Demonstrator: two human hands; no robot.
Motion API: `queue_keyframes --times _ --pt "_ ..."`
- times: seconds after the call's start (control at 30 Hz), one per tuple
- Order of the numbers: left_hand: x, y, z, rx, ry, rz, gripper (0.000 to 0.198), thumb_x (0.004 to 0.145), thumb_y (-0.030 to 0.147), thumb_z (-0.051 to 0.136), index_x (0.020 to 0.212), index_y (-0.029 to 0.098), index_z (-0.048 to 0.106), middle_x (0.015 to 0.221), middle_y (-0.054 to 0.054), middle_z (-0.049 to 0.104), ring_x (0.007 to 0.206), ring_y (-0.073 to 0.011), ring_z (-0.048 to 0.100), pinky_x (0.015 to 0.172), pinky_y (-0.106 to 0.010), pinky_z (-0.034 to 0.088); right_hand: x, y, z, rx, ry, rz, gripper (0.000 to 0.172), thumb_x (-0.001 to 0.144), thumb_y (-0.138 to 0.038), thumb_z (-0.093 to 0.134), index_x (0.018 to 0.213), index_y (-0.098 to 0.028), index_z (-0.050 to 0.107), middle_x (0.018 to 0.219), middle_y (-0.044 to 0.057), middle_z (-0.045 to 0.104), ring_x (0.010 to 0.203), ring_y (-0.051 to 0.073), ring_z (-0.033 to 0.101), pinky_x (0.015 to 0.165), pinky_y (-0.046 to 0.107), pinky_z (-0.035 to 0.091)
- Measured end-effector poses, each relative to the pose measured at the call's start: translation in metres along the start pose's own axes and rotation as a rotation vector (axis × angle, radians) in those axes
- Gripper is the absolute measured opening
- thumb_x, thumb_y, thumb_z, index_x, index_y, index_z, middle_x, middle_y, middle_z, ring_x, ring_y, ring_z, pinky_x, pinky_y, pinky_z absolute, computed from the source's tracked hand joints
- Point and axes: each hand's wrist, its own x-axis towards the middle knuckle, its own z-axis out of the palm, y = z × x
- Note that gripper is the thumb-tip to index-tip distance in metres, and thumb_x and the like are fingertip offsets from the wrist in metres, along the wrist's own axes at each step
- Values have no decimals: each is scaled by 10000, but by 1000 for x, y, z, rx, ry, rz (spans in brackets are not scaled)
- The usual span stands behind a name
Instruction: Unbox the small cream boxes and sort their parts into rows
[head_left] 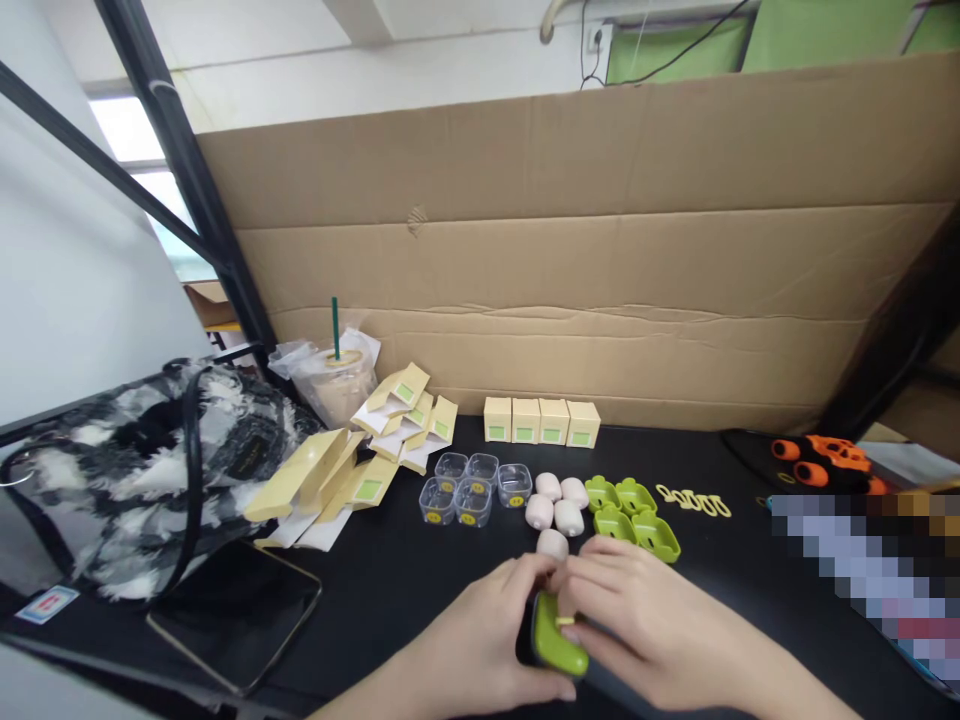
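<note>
While your left hand [491, 622] grips the green case [559, 655] lying between both hands, your right hand [637, 615] pinches a small yellow strip [565, 621] at its surface; beyond stand stickered clear containers [474, 503], and a plastic bag [291, 362] holds a drink cup [341, 388].

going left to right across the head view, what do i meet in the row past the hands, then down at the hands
Farther row: patterned bag, heap of yellow cartons, clear tubs, white rounded pieces, green pieces, yellow loops, orange toy. Nearest: left hand, green case, right hand.
</note>
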Motion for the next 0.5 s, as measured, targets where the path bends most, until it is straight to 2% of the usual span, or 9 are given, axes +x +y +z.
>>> queue_keyframes --times 0.1,0.2,0.3,0.4,0.5 --pt "-8 2 -1 90 9 -46 552 594 244 781 1078 205 519 1082 -46 592 987 -232 563 872 -336 440 -1 -3 -4 43 140 -59 130 887 -142 418 851 -193 532 819 41 638 762 161 593 733 317 487" --pt "-11 7 -12 200 38 -20 386 630 198 720 974 210 545 1006 -25 589 928 -213 562 804 -311 454 -5 0 -14 113 330 -65 115 869 -118 467 918 -198 534 925 51 664 845 154 625 768 294 497" --pt "-8 9 -32 291 141 58 375 676 188 686 1017 224 533 1069 -32 572 989 -213 536 854 -327 441 -11 6 -24 118 482 -10 116 849 -113 513 908 -209 544 915 49 676 843 164 649 744 284 518" --pt "2 6 -50 356 249 112 385 746 221 656 1102 234 512 1138 -48 572 1075 -223 504 929 -368 414 -17 13 -29 162 577 67 101 847 -131 530 884 -222 552 918 54 676 836 182 659 722 292 539" --pt "16 -1 -59 403 257 160 310 756 266 671 1049 240 574 1131 -40 612 1098 -226 511 946 -383 412 -21 18 -29 234 634 108 116 852 -127 525 905 -226 553 941 58 664 861 190 653 732 304 546"
